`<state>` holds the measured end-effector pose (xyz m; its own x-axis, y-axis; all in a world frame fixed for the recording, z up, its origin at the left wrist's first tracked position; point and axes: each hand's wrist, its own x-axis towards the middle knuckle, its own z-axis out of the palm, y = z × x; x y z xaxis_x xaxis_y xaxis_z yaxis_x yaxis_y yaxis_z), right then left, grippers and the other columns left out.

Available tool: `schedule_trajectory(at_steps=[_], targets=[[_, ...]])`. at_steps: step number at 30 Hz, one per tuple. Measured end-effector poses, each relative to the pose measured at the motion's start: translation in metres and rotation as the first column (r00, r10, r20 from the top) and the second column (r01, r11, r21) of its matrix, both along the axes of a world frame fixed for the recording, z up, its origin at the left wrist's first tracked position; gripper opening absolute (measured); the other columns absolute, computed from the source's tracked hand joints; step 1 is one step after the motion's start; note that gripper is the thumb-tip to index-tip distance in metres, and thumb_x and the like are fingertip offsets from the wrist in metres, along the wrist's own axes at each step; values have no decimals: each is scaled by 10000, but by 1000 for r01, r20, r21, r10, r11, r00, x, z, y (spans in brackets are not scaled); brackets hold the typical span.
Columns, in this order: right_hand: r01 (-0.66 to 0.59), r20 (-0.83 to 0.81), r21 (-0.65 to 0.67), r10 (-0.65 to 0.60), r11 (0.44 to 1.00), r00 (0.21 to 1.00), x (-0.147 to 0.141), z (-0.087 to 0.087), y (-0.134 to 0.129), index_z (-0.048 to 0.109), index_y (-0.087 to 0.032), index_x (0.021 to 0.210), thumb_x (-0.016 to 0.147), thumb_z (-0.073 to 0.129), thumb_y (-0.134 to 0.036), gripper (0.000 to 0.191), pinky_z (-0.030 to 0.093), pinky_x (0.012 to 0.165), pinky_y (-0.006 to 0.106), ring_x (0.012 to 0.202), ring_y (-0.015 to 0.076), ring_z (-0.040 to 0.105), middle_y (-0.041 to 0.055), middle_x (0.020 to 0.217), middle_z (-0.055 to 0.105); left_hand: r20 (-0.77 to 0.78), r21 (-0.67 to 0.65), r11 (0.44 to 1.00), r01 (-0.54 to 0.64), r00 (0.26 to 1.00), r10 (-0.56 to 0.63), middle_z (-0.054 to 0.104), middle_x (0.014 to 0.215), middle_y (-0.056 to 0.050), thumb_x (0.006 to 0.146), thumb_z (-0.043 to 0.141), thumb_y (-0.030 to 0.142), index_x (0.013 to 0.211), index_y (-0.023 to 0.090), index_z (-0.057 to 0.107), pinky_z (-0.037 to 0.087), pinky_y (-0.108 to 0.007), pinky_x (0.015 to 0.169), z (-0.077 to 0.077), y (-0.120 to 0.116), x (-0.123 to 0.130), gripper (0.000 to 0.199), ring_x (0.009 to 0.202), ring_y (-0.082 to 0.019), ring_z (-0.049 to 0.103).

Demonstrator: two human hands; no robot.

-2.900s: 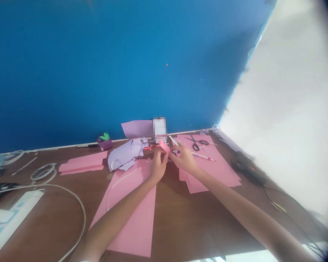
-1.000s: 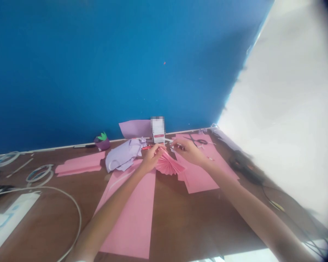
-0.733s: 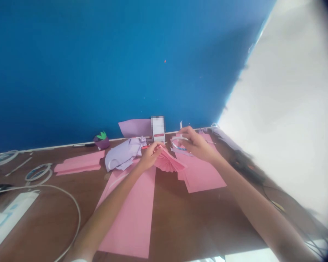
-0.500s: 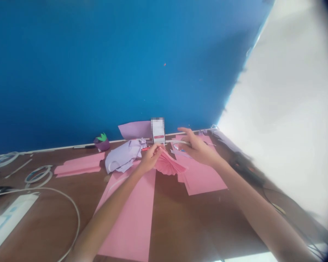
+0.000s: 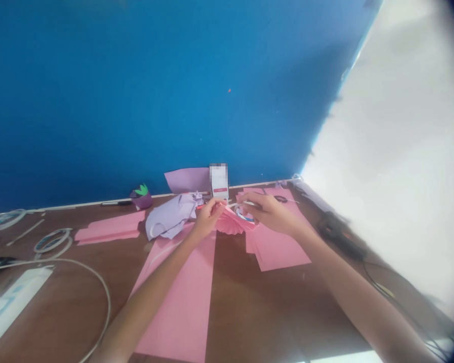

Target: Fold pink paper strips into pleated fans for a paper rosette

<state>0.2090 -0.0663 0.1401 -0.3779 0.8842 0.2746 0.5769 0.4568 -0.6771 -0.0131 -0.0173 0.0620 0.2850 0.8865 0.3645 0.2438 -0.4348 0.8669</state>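
My left hand [image 5: 209, 218] pinches the gathered end of a pleated pink paper fan [image 5: 230, 223], whose folds spread out to the right. Close by, my right hand [image 5: 263, 207] is closed on a roll of tape [image 5: 242, 214], a whitish ring with a bluish inner side, held over the fan's right part. Its fingertips are partly hidden behind the ring. Both hands are above the brown table, in front of the phone [image 5: 219, 182] that stands upright against the wall.
Pink sheets lie under my left forearm [image 5: 185, 297] and right hand [image 5: 276, 247]. Black-handled scissors [image 5: 281, 199] rest at the right. Further left are crumpled lilac paper [image 5: 170, 217], folded pink paper [image 5: 111, 228], a small purple pot [image 5: 142, 199] and a looped white cable [image 5: 108, 297].
My right hand has moved left and down towards the fan, its pointing finger now bent, bringing the roll of tape with it. My left hand keeps its pinch on the fan.
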Motion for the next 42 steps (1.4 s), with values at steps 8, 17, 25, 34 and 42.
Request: schedule_trajectory(at_steps=[8,17,25,34,42], targets=[[-26,-176,-101,8,995,984,-4,1,-1,633,-232,1068,918,461,-291,235,464,550,265,546,110,583,17,871,674,-38,-16,999,44,998,-44,670,1076,-45,937,486,476,1080,207,613,432,-287,917,-2,0,0,330,988,-189,601],[-59,-263,-162,14,985,965,-6,2,-1,615,-218,1056,919,472,-310,219,484,533,258,553,110,585,10,819,647,-21,-21,998,55,998,-56,672,1080,-51,950,456,484,1074,199,598,425,-300,945,-3,-1,1,342,1037,-200,604],[-57,-241,-162,17,985,970,-8,4,-3,644,-210,1062,922,474,-312,243,482,523,243,594,112,583,35,875,660,4,-11,998,64,998,-63,672,1033,-38,962,447,451,1027,191,607,421,-274,916,-3,-2,3,312,992,-181,606],[-55,-237,-184,10,981,971,-9,2,-2,649,-220,1031,928,480,-309,217,468,546,236,627,108,576,24,870,645,13,3,998,66,998,-66,666,1025,-34,966,443,425,1018,194,610,416,-271,919,-6,0,4,290,979,-174,598],[-89,-267,-221,27,971,963,-9,4,-3,643,-204,1018,926,475,-331,230,479,564,247,626,115,582,15,804,627,-13,7,999,46,999,-46,666,999,-36,960,441,453,1037,193,610,423,-265,892,-7,0,3,319,967,-176,597]])
